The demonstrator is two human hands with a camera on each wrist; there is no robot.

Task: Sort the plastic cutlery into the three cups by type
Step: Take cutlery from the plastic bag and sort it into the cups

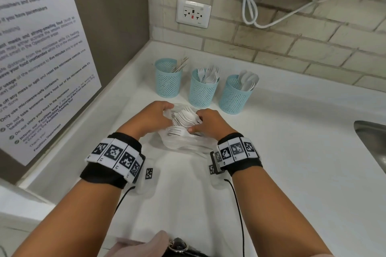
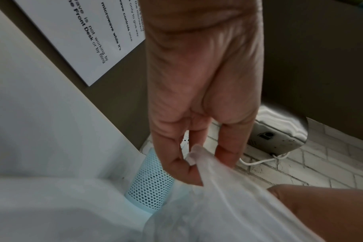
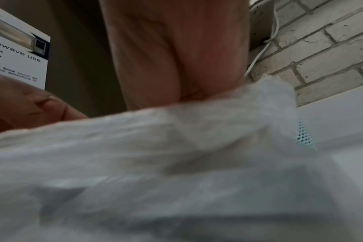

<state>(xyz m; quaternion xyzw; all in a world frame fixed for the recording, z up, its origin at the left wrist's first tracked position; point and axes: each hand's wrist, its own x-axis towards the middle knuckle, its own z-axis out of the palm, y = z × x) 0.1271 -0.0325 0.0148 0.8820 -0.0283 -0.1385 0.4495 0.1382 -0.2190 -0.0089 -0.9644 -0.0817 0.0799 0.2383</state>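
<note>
Head view shows a white tabletop (image 1: 292,152) carrying three blue mesh cups in a row near the brick wall. The left cup (image 1: 167,80) holds thin, stick-like pieces whose type cannot be made out; the middle cup (image 1: 202,89) holds forks; the right cup (image 1: 235,97) holds spoons. In front of the cups lies a thin white plastic bag (image 1: 183,142) with its mouth pulled open, and a heap of unsorted white cutlery (image 1: 182,120), forks and spoons among it, shows inside.

The left hand (image 1: 154,116) pinches the bag's left rim; the left wrist view confirms film gathered between thumb and fingertips (image 2: 176,163). The right hand (image 1: 208,123) has its fingers curled at the bag's right edge, close against the fork tines. The right wrist view is blurred and filled with bag film, so whether this hand grips the film, a utensil, or both cannot be told.

Assessment: the step in hand is opening the bag to reach the remaining pieces; sorting appears partly done.

Recommended practice:
- Keep the left hand's pinch on the rim so the mouth stays wide and low to the tabletop.
- Take pieces by the handle, one type at a time, since tines are likely to snag the thin film.
- Lift clear of the bag before moving toward a cup, or the light bag may drag along.
- Lower pieces handle first into the matching cup; the cups look light and could tip if struck.
</note>
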